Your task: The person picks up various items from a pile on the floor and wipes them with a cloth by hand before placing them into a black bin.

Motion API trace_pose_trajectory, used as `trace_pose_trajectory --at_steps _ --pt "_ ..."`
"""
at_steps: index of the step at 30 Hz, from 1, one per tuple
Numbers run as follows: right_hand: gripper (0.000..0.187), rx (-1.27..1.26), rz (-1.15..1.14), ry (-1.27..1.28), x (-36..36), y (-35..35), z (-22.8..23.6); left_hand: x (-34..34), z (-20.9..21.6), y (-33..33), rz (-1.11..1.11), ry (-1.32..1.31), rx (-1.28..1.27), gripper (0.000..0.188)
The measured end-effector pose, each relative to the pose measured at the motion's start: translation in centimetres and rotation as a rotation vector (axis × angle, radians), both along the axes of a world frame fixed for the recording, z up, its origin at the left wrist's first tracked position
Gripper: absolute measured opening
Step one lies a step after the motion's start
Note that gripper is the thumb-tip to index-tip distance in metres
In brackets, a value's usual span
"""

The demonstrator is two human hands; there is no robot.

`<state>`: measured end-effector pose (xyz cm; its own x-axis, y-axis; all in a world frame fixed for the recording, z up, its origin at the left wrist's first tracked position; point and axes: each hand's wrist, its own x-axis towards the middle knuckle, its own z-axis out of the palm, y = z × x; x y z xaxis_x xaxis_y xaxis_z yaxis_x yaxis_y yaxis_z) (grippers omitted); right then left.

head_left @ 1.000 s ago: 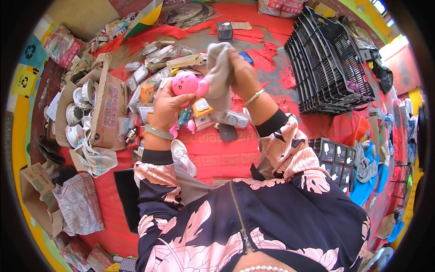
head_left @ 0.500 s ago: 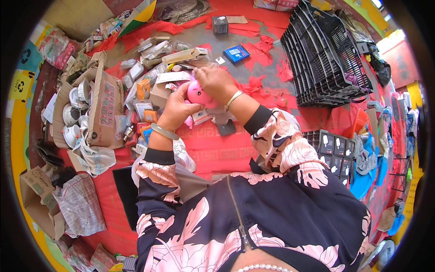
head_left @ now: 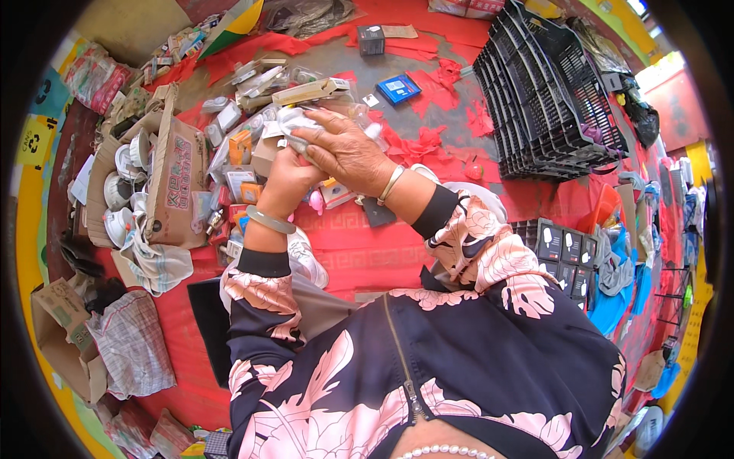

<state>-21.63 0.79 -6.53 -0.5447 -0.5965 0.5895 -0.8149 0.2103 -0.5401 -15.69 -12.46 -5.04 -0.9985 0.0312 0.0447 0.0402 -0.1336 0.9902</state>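
Between the left hand [head_left: 292, 182] and right hand [head_left: 350, 149] shows a whitish-grey cloth [head_left: 292, 124]. The left wrist wears a pale grey-green bangle [head_left: 269, 221], the right a silvery bracelet [head_left: 392, 183]. The jacket [head_left: 348, 359] behind them is black with pale pink, dark-veined leaves. Below the hands, the red floor sheet [head_left: 363, 260] carries a paler fretwork pattern. Left of them are a brown carton [head_left: 180, 172] with reddish print and a whitish woven bag [head_left: 134, 340] checked in dull red; right, black crates [head_left: 527, 99]; beyond the right hand, a blue flat box [head_left: 398, 89].
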Motion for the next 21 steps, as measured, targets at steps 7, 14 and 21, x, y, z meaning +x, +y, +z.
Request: trace_pose_trajectory --at_steps 7,14,21 --pt "0.013 0.092 -0.24 -0.024 0.0 -0.3 -0.3 -0.2 -2.3 0.0 -0.006 0.02 -0.316 0.038" --pt "0.008 0.103 -0.205 -0.121 -5.1 0.6 -6.4 -0.1 -3.2 1.5 0.151 0.468 -0.94 0.055" --pt "0.016 -0.912 0.028 -1.696 -3.1 0.9 -1.3 -0.3 -1.8 1.5 0.236 0.704 -1.004 0.064"
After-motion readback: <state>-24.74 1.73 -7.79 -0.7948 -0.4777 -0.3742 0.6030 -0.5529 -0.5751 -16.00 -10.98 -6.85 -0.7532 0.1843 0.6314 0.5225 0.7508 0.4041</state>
